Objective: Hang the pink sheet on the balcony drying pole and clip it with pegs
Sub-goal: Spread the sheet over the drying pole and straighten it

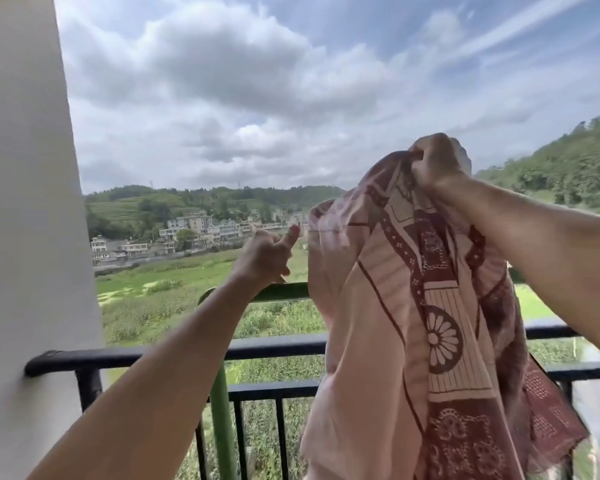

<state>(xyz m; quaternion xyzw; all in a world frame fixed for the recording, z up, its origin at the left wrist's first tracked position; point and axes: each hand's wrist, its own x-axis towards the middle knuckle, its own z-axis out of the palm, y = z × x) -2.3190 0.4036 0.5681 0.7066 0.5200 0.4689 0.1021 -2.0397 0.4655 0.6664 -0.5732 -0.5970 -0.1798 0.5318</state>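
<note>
Holding the pink sheet (378, 341) bunched at 2 o'clock, right hand (437, 161) fisted on it, left hand (267, 256) loosely curled, holding nothing, over the green drying pole (281, 292) — unpegged, wind could drag it over the black railing (274, 346).

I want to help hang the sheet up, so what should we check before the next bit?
1. Right hand gripping the pink sheet: ok, bunched in the fist.
2. Left hand holding anything: cannot tell; it rests on the green pole with a finger sticking up.
3. Sheet spread flat over the pole: not ok, it hangs crumpled.
4. Pegs within reach: cannot tell, none in view.
5. Sheet clear of the black railing: not ok, it hangs in front of the bars.
</note>
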